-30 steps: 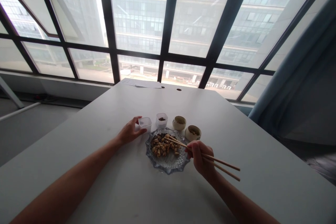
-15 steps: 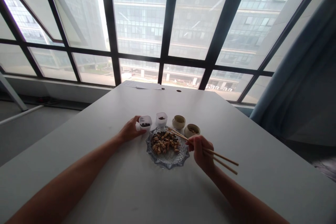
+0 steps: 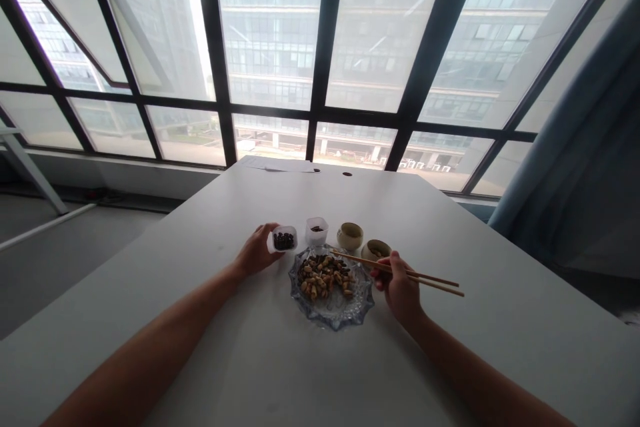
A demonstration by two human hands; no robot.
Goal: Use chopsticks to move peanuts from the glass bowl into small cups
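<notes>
My left hand (image 3: 260, 250) is closed around the side of a small clear plastic cup (image 3: 295, 240) with dark beans or seeds (image 3: 284, 240) inside; the cup tilts toward me. In my right hand (image 3: 400, 283) is a pair of chopsticks (image 3: 435, 282), their tips over the far rim of a scalloped glass dish (image 3: 345, 320). Mixed nuts and dark seeds (image 3: 325, 277) are heaped in that dish. Whether the tips pinch anything is too small to tell. Just behind my right fingers stands a ceramic cup (image 3: 370, 255) with pale pieces in it.
A second clear plastic cup (image 3: 316, 237) with a few dark pieces and another ceramic cup (image 3: 350, 236) stand behind the dish. White sheets (image 3: 285, 165) lie at the far end of the white table (image 3: 240, 360), before the windows. A blue curtain (image 3: 565, 113) hangs at right.
The plastic cup in my left hand has tipped toward me, showing more of its contents. The chopsticks have swung flatter, their rear ends higher. The whole view has shifted slightly.
</notes>
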